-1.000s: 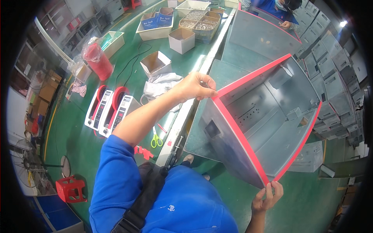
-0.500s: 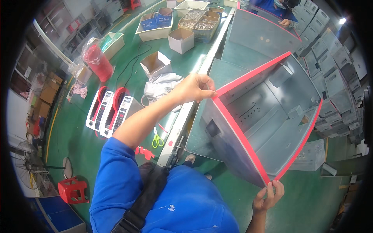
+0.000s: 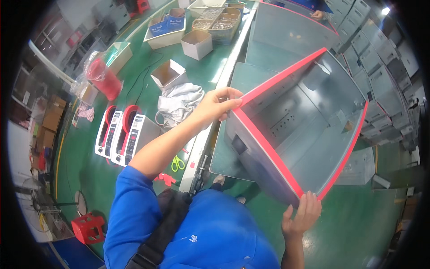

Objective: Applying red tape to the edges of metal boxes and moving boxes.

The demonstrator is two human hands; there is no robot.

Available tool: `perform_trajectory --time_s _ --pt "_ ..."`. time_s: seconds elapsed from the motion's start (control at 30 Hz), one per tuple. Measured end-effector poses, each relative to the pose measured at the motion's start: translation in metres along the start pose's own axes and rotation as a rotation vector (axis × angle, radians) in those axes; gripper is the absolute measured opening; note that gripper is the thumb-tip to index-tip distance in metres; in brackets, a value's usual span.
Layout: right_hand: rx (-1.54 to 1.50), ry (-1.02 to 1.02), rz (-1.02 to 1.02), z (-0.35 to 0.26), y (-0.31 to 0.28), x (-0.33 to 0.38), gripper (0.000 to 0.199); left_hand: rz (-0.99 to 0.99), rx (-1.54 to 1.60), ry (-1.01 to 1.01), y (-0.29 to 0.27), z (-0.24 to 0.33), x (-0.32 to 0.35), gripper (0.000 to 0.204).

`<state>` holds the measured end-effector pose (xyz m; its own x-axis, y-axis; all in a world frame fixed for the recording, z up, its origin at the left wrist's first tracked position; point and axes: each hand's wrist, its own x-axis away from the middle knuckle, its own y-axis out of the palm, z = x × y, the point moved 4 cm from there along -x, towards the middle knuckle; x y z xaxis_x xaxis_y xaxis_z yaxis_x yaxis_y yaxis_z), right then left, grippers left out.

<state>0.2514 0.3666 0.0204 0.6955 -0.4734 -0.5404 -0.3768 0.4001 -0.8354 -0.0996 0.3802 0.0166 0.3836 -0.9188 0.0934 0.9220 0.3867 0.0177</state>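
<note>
I hold a large grey metal cabinet box (image 3: 309, 130) with a red rim, open side facing up toward me and tilted. My left hand (image 3: 219, 105) grips the rim's upper left corner, thumb over the red strip. My right hand (image 3: 302, 215) grips the rim's lower corner from below, fingers up on the red edge. The box hangs in front of my body over the green floor, beside the edge of the long workbench.
On the green workbench (image 3: 134, 89) lie two white-and-red tape dispensers (image 3: 127, 134), a grey cloth (image 3: 179, 101), small cardboard boxes (image 3: 168, 74), trays of parts (image 3: 215, 20) and yellow-green scissors (image 3: 178, 163). More grey cabinets (image 3: 385, 67) stand stacked at right. A red stool (image 3: 89, 228) sits lower left.
The box has barely shifted, tipping slightly. Both hands keep the same grip on its red rim.
</note>
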Motion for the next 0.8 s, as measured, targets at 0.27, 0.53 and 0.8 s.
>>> perform_trajectory --time_s 0.27,0.53,0.8 --pt "0.032 0.086 -0.049 -0.009 -0.006 -0.009 0.042 -0.114 0.443 -0.058 -0.014 -0.027 -0.006 0.036" --pt "-0.196 -0.008 -0.059 -0.064 0.016 -0.080 0.040 -0.072 0.281 -0.080 -0.007 -0.038 -0.012 0.033" --pt "-0.222 -0.050 -0.113 -0.116 0.069 -0.168 0.044 0.006 -0.077 0.172 0.008 -0.014 -0.006 0.032"
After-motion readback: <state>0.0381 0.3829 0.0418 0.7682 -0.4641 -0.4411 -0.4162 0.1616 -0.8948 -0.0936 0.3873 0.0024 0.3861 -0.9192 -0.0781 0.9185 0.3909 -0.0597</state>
